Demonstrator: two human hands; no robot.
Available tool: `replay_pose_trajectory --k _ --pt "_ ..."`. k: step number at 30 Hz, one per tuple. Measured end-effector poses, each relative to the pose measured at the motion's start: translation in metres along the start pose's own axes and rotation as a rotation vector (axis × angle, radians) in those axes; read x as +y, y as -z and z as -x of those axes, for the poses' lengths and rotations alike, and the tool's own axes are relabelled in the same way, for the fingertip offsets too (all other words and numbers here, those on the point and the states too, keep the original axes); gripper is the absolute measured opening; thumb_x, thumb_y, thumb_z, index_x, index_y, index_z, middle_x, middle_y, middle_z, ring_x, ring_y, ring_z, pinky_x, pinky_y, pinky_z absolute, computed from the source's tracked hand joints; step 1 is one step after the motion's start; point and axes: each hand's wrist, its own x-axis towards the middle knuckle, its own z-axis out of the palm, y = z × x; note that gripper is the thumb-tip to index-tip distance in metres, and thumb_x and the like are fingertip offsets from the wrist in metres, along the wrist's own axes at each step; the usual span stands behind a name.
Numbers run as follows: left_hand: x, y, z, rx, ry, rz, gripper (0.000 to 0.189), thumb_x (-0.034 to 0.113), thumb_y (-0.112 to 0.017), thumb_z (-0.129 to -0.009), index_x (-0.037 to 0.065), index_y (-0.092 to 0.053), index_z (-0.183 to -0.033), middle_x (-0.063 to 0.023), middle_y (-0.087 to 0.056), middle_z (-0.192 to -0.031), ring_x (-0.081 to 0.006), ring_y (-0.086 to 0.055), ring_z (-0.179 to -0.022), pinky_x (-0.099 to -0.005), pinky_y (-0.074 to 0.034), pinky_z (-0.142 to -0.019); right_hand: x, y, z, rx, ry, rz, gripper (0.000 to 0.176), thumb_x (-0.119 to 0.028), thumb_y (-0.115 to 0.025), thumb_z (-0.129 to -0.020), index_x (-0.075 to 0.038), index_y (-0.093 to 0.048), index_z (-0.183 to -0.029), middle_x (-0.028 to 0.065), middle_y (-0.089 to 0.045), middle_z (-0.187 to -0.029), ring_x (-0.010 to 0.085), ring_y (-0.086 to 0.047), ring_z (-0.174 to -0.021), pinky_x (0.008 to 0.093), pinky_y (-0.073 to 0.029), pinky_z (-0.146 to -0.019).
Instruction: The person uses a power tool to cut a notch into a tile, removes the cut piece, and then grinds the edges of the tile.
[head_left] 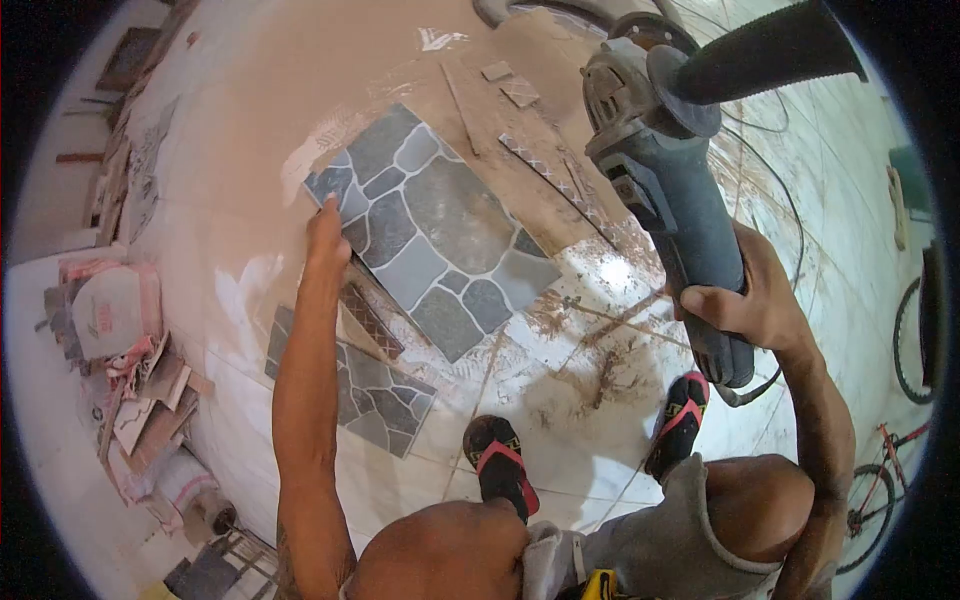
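My right hand (745,295) is wrapped round the body of a dark angle grinder (675,170), raised above the floor at the right. The grinder's black side handle (770,50) points to the upper right, with nobody's hand on it. At the left, my left hand (328,235) grips the edge of a grey stone-patterned tile (440,225), fingers partly hidden. Below that tile lies a second stone-patterned piece (385,400), partly behind my left forearm. A thin dark strip of tile (560,185) rests on the dusty floor between the tile and the grinder.
Brown dust covers much of the pale tiled floor (250,130). Small tile offcuts (518,90) lie near the top. Broken tiles and bags (140,370) are piled at the left. The grinder's cord (795,210) runs along the right, and a bicycle (875,490) stands at the far right.
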Motion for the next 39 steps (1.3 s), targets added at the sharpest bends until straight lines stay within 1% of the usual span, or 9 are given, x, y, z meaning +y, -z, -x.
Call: replay_pose_trajectory --k 11,16,19,22,26,28,34,37,39 --pt "-0.014 -0.016 -0.017 0.211 -0.004 -0.018 0.061 0.043 -0.059 -0.096 -0.012 -0.055 -0.123 -0.0198 -0.062 -0.120 -0.0313 -0.064 -0.100 -0.0450 -0.054 -0.082 -0.021 0.015 0.067 0.173 -0.201 0.037 0.076 -0.043 -0.075 -0.063 0.006 -0.058 -0.118 0.0136 -0.066 -0.094 0.0207 -0.064 -0.084 0.0339 -0.050 -0.077" --pt "0.012 -0.036 0.016 0.263 0.021 -0.090 0.063 0.043 -0.060 -0.095 -0.015 -0.055 -0.120 -0.0214 -0.062 -0.117 -0.0310 -0.063 -0.100 -0.0435 -0.053 -0.083 -0.021 0.017 0.081 0.136 -0.226 0.075 0.078 -0.037 -0.076 -0.064 0.006 -0.055 -0.126 0.0160 -0.067 -0.104 0.0233 -0.064 -0.095 0.0342 -0.049 -0.088" --pt "-0.016 -0.003 -0.036 0.082 -0.099 -0.108 0.063 0.042 -0.062 -0.094 -0.016 -0.056 -0.116 -0.0212 -0.063 -0.114 -0.0311 -0.064 -0.099 -0.0419 -0.052 -0.084 -0.020 0.016 0.083 0.147 -0.145 0.112 0.080 -0.033 -0.077 -0.065 0.006 -0.053 -0.131 0.0174 -0.066 -0.110 0.0247 -0.063 -0.101 0.0348 -0.047 -0.094" --pt "0.007 -0.025 0.044 0.083 -0.267 -0.528 0.072 0.044 -0.065 -0.092 -0.020 -0.049 -0.121 -0.0255 -0.058 -0.122 -0.0352 -0.059 -0.108 -0.0429 -0.047 -0.094 -0.003 0.014 0.081 0.169 -0.062 0.158 0.075 -0.033 -0.076 -0.066 0.006 -0.055 -0.126 0.0189 -0.066 -0.104 0.0267 -0.065 -0.095 0.0371 -0.049 -0.089" --pt "-0.046 -0.031 0.162 -0.038 -1.276 -1.243 0.101 0.049 -0.080 -0.077 -0.008 -0.029 -0.143 -0.0364 -0.037 -0.140 -0.0486 -0.036 -0.132 -0.0550 -0.030 -0.110 0.017 0.013 0.073 0.188 -0.038 0.217 0.068 -0.037 -0.077 -0.067 0.006 -0.060 -0.116 0.0198 -0.067 -0.096 0.0284 -0.066 -0.086 0.0395 -0.051 -0.079" --pt "-0.059 -0.048 0.237 -0.215 -0.843 -1.283 0.102 0.046 -0.084 -0.071 0.003 -0.030 -0.146 -0.0368 -0.030 -0.144 -0.0524 -0.033 -0.134 -0.0584 -0.030 -0.111 0.025 0.016 0.066 0.164 -0.027 0.176 0.069 -0.038 -0.077 -0.067 0.006 -0.060 -0.116 0.0192 -0.067 -0.097 0.0279 -0.066 -0.086 0.0392 -0.051 -0.079" --pt "-0.072 -0.051 0.245 -0.137 -0.949 -1.654 0.102 0.042 -0.086 -0.067 0.008 -0.032 -0.145 -0.0376 -0.022 -0.149 -0.0540 -0.038 -0.131 -0.0574 -0.038 -0.106 0.037 0.017 0.040 0.161 -0.018 0.094 0.072 -0.040 -0.078 -0.069 0.004 -0.059 -0.123 0.0171 -0.066 -0.104 0.0268 -0.064 -0.094 0.0359 -0.048 -0.086" --pt "-0.063 -0.057 0.239 -0.229 -0.653 -1.586 0.103 0.040 -0.087 -0.064 0.008 -0.031 -0.144 -0.0376 -0.020 -0.150 -0.0543 -0.053 -0.117 -0.0550 -0.049 -0.095 0.041 0.015 0.030 0.141 0.014 0.120 0.071 -0.040 -0.076 -0.069 0.005 -0.059 -0.121 0.0200 -0.068 -0.101 0.0295 -0.066 -0.093 0.0381 -0.049 -0.085" --pt "-0.060 -0.058 0.243 -0.213 -0.658 -1.603 0.105 0.040 -0.087 -0.063 0.009 -0.030 -0.145 -0.0370 -0.023 -0.150 -0.0535 -0.055 -0.114 -0.0542 -0.052 -0.090 0.049 0.014 0.025 0.149 0.090 0.087 0.071 -0.039 -0.074 -0.069 0.010 -0.059 -0.117 0.0243 -0.068 -0.098 0.0331 -0.067 -0.091 0.0406 -0.051 -0.085"
